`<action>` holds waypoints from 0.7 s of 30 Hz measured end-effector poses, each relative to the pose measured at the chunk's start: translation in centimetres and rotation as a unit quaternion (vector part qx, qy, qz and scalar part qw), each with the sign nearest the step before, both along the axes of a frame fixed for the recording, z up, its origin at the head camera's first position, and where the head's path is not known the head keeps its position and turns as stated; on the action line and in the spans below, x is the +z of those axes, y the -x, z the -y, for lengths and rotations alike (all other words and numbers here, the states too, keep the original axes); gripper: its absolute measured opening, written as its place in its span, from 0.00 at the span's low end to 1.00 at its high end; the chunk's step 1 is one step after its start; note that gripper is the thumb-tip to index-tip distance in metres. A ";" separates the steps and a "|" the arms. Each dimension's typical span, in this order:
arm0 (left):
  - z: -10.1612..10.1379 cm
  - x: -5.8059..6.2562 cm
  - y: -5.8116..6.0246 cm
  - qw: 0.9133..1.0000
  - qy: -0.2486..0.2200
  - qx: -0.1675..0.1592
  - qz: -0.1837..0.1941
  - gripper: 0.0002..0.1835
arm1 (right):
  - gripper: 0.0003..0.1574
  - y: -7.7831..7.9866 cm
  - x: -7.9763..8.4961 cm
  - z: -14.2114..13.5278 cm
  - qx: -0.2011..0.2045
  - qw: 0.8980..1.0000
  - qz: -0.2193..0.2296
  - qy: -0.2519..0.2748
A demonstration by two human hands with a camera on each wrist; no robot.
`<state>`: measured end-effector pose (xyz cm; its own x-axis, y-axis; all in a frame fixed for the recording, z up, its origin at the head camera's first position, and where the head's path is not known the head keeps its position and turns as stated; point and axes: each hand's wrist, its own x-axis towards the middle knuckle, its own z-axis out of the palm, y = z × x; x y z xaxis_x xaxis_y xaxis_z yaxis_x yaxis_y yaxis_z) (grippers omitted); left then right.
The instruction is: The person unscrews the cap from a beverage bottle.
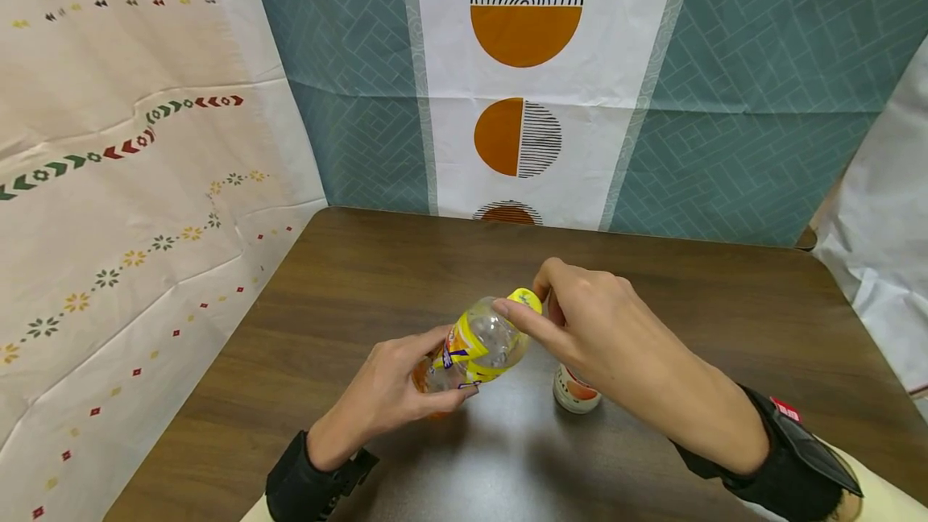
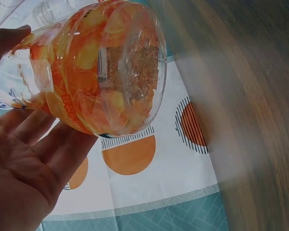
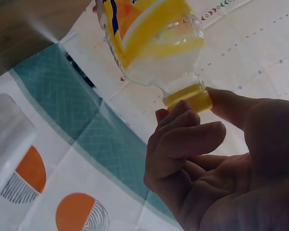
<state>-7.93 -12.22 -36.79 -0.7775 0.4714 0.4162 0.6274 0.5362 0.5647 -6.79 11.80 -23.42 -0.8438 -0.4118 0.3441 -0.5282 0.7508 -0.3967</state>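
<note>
A clear plastic bottle (image 1: 500, 341) with a yellow and orange label is tilted above the table, its neck toward the upper right. My left hand (image 1: 395, 381) grips its lower body, thumb on one side and fingers on the other; the left wrist view shows the bottle's base (image 2: 139, 72) up close. At the neck, my right hand (image 1: 590, 316) pinches the yellow cap (image 1: 527, 298) between thumb and curled fingers. In the right wrist view the cap (image 3: 190, 97) sits on the bottle's neck. Inside, the clear upper part appears without liquid.
A small white container (image 1: 576, 395) with an orange print stands on the brown wooden table (image 1: 391, 264) under my right hand, which partly hides it. Patterned cloths hang behind the table (image 1: 348, 63) and along its left side (image 1: 145, 280). White fabric (image 1: 877, 264) hangs at the right.
</note>
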 end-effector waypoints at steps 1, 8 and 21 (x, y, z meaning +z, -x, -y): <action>0.0 0.0 0.0 1.000 0.001 0.002 -0.002 0.30 | 0.22 0.1 -0.1 0.0 0.002 1.000 0.001 0.002; 0.0 0.1 0.0 1.000 0.004 0.002 0.007 0.29 | 0.19 0.4 -0.5 0.2 0.027 0.999 -0.010 0.025; 0.0 0.6 -0.1 0.999 -0.014 -0.020 0.036 0.29 | 0.16 0.7 -0.4 -0.1 0.103 0.990 -0.080 0.054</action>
